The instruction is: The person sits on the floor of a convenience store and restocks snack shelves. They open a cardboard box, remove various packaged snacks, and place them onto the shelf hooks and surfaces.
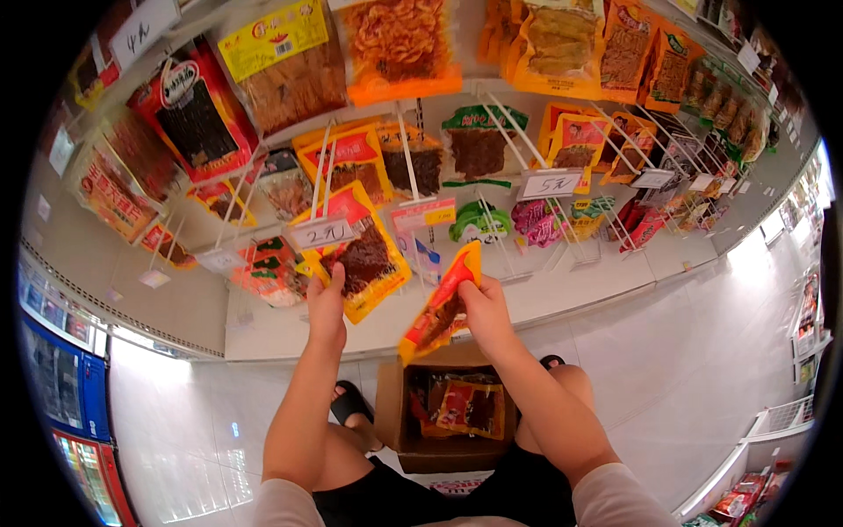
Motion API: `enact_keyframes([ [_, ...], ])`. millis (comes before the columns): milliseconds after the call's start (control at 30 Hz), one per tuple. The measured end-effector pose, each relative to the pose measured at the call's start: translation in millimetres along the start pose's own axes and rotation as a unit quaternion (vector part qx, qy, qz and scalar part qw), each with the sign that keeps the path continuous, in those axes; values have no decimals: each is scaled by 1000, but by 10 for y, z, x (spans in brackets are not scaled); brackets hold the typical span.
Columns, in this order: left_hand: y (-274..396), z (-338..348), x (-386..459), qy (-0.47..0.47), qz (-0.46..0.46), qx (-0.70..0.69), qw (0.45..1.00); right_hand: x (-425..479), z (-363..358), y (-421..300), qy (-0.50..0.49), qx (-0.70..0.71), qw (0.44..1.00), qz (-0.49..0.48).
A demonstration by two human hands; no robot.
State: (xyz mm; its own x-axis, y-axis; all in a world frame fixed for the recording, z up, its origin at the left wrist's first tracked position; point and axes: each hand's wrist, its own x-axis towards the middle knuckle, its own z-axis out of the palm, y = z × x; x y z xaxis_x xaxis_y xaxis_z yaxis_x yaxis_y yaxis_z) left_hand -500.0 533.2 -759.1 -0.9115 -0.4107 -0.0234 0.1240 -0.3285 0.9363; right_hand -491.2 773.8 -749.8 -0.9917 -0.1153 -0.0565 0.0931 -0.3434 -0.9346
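My left hand (327, 303) grips the lower left edge of a yellow and red snack packet (369, 263), thumb on its front, just below a handwritten price tag (322, 232) on a display hook. Further right, my right hand (486, 309) pinches a second yellow and red packet (438, 306), tilted and seen at a slant, above the open cardboard box. More such packets (471, 405) lie inside that cardboard box (431, 462), which stands between my legs.
Metal hooks with hanging snack packets (352, 161) and price tags (550, 184) jut out ahead. Larger bags (405, 46) hang above. The white base shelf (527, 296) runs below the hooks. Blue and red coolers (95, 395) stand at far left, another shelf at lower right.
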Motion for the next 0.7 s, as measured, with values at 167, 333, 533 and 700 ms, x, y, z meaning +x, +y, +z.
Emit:
enact_keyframes([
  [167,13,80,-137,-24,-28,6,999,54,-18,-63,2,78,996,35],
  [333,-19,201,-257,-36,-33,-12,999,20,-118,18,-59,223,970,77],
  [533,-43,221,-258,-34,-38,-31,998,45,-178,248,-123,332,930,94],
  [700,-42,202,-252,-35,-32,-24,999,138,-246,423,-188,421,885,68],
])
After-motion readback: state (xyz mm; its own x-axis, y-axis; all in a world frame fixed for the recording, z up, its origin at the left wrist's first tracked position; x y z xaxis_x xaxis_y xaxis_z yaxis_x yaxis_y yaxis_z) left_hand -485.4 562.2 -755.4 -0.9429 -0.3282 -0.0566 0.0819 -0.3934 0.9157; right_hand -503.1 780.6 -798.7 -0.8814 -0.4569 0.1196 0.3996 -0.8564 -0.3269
